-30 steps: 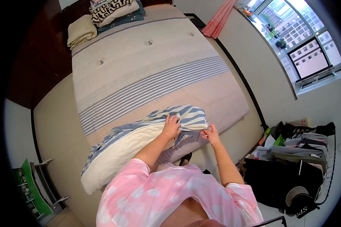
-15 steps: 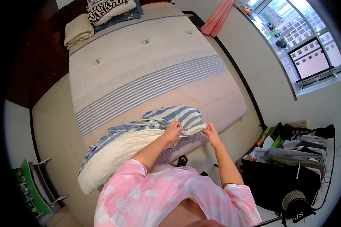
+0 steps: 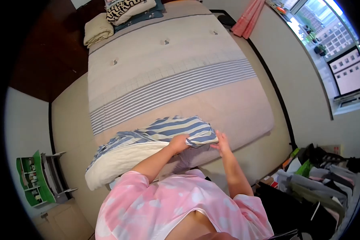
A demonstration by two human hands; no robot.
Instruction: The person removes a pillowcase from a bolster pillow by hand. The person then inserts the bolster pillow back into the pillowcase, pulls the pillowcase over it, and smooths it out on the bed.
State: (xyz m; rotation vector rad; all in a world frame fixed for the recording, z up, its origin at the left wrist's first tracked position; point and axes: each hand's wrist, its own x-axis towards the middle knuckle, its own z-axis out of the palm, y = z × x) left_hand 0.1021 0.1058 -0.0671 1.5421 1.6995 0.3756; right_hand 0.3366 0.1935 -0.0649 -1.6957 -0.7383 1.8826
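Observation:
A blue-and-white striped fabric cover (image 3: 180, 129) lies bunched along the foot of the bed, partly over a white quilted pad (image 3: 124, 162). My left hand (image 3: 179, 144) is closed on the cover's near edge, with its fingertips hidden in the cloth. At the cover's right end, my right hand (image 3: 222, 143) has its fingers stretched out and thumb apart, touching the fabric's edge. The pad's left part hangs past the foot of the bed towards me.
The bed (image 3: 228, 96) has a striped bedspread, with folded bedding and pillows (image 3: 124, 16) at its head. A clothes rack (image 3: 320, 180) stands at right, below a window (image 3: 340, 52). A green shelf (image 3: 37, 180) is at left; a dark wardrobe (image 3: 48, 52) stands behind.
The striped cover's right end now lies flatter and smoother. My right hand has opened from a pinch and come against its edge. The view has shifted, so the room sits further right.

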